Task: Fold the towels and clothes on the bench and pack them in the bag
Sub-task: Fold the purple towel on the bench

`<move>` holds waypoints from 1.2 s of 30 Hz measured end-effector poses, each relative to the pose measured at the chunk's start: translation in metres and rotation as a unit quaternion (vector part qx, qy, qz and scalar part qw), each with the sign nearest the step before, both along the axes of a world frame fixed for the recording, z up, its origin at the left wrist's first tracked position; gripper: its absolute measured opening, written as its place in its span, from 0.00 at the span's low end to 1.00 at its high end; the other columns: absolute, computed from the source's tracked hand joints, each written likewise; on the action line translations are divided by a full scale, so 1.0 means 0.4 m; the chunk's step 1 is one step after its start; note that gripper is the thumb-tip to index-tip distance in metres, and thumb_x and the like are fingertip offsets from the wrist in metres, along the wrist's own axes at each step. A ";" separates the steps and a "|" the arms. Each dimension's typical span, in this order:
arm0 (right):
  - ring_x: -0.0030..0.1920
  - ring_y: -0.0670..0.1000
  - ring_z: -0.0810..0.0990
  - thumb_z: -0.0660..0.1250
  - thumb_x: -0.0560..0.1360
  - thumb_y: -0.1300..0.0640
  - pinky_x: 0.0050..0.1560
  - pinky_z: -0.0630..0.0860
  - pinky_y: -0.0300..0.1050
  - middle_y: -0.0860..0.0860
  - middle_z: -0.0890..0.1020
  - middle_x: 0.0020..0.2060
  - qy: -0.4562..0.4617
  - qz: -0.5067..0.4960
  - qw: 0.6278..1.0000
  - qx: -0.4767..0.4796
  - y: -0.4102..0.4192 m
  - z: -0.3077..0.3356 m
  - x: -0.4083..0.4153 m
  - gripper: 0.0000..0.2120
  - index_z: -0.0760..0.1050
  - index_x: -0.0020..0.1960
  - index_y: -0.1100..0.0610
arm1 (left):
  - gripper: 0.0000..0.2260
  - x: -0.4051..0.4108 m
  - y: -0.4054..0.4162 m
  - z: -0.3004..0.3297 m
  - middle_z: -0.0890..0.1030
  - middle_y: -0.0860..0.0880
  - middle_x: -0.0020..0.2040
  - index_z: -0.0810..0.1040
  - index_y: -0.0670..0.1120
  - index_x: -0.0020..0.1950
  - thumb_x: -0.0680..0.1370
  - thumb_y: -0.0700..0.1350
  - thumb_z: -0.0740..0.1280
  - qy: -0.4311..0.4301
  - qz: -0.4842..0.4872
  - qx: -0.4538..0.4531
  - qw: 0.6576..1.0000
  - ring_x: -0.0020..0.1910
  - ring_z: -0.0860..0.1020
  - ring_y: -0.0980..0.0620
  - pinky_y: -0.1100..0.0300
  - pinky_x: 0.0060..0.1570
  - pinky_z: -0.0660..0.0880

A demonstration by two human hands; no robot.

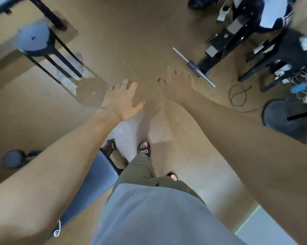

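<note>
Both the left hand [121, 100] and right hand [178, 85] reach forward over the bare floor [131, 41] with fingers spread and holding nothing, no towels, clothes or bag in view, though such soft, light cloth would likely take best by its corners.

White lettering stands on the strap of the black slide sandal [144, 150], too blurred to read; no other text shows.

Grey top [154, 214], olive trousers [142, 172], black sandals [144, 149], finger ring [124, 84].
</note>
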State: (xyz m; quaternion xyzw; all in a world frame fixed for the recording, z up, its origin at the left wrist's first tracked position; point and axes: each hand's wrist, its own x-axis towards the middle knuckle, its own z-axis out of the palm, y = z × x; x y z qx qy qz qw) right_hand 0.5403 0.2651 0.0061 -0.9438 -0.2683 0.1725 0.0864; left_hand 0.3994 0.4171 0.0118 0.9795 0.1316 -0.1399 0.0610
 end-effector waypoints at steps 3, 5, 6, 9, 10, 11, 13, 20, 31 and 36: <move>0.64 0.61 0.72 0.54 0.82 0.45 0.61 0.67 0.54 0.59 0.76 0.63 -0.017 0.038 0.999 0.008 0.137 0.005 0.109 0.21 0.68 0.67 0.58 | 0.28 0.088 0.119 -0.011 0.70 0.41 0.69 0.64 0.47 0.74 0.80 0.62 0.59 -0.016 0.041 -0.027 0.999 0.64 0.74 0.40 0.46 0.61 0.67; 0.66 0.61 0.71 0.55 0.81 0.44 0.63 0.66 0.55 0.59 0.75 0.65 -0.027 0.045 0.999 0.010 0.235 -0.002 0.189 0.24 0.66 0.70 0.58 | 0.28 0.156 0.199 -0.006 0.69 0.42 0.70 0.63 0.47 0.76 0.81 0.62 0.59 -0.025 0.046 -0.021 0.998 0.65 0.74 0.40 0.48 0.58 0.68; 0.66 0.61 0.70 0.55 0.81 0.44 0.64 0.66 0.55 0.59 0.75 0.65 -0.034 0.046 0.998 0.011 0.289 -0.008 0.231 0.24 0.66 0.71 0.58 | 0.28 0.194 0.242 0.006 0.69 0.44 0.71 0.62 0.48 0.77 0.82 0.61 0.58 -0.021 0.050 -0.009 0.999 0.66 0.74 0.41 0.50 0.55 0.68; 0.67 0.61 0.70 0.55 0.80 0.44 0.65 0.65 0.55 0.59 0.75 0.66 -0.039 0.035 0.999 0.005 0.459 -0.004 0.359 0.25 0.66 0.71 0.58 | 0.28 0.313 0.395 0.032 0.68 0.45 0.72 0.60 0.50 0.78 0.82 0.61 0.58 -0.007 0.056 -0.016 0.998 0.66 0.73 0.41 0.50 0.55 0.69; 0.67 0.61 0.70 0.55 0.80 0.44 0.65 0.65 0.55 0.59 0.75 0.66 -0.040 0.032 0.999 0.005 0.511 0.005 0.396 0.25 0.66 0.72 0.58 | 0.29 0.351 0.450 0.034 0.68 0.44 0.72 0.60 0.50 0.78 0.82 0.62 0.58 -0.006 0.056 -0.026 0.998 0.66 0.73 0.41 0.49 0.58 0.70; 0.67 0.61 0.70 0.55 0.80 0.44 0.66 0.65 0.55 0.59 0.75 0.66 -0.045 0.030 0.998 0.011 0.563 0.012 0.433 0.26 0.66 0.72 0.58 | 0.29 0.390 0.508 0.031 0.69 0.44 0.71 0.60 0.49 0.78 0.81 0.62 0.58 -0.013 0.057 -0.029 0.998 0.65 0.74 0.41 0.47 0.60 0.70; 0.67 0.61 0.70 0.55 0.81 0.43 0.66 0.65 0.55 0.58 0.75 0.67 -0.054 0.031 0.998 0.019 0.663 0.031 0.513 0.26 0.65 0.73 0.57 | 0.30 0.468 0.615 0.034 0.71 0.44 0.68 0.61 0.48 0.77 0.80 0.62 0.59 -0.024 0.064 -0.028 0.997 0.63 0.75 0.41 0.46 0.61 0.70; 0.71 0.59 0.67 0.52 0.82 0.42 0.70 0.63 0.56 0.57 0.71 0.72 -0.052 0.052 0.997 0.026 0.976 0.081 0.818 0.29 0.60 0.78 0.57 | 0.29 0.761 0.900 0.053 0.73 0.44 0.64 0.65 0.47 0.75 0.79 0.61 0.62 -0.061 0.063 -0.020 0.996 0.58 0.76 0.39 0.47 0.57 0.69; 0.72 0.59 0.66 0.50 0.82 0.41 0.71 0.62 0.57 0.56 0.69 0.73 -0.048 0.109 0.993 0.022 1.460 0.092 1.438 0.30 0.58 0.79 0.55 | 0.30 1.348 1.343 0.090 0.73 0.45 0.67 0.63 0.50 0.76 0.80 0.64 0.59 -0.097 0.105 0.020 0.990 0.61 0.77 0.42 0.47 0.61 0.71; 0.74 0.59 0.65 0.50 0.82 0.40 0.73 0.61 0.57 0.56 0.67 0.75 -0.039 0.139 0.989 0.024 1.701 0.127 1.689 0.30 0.56 0.79 0.55 | 0.30 1.596 1.561 0.125 0.72 0.45 0.70 0.61 0.51 0.77 0.80 0.64 0.58 -0.109 0.117 0.017 0.987 0.62 0.76 0.42 0.47 0.63 0.70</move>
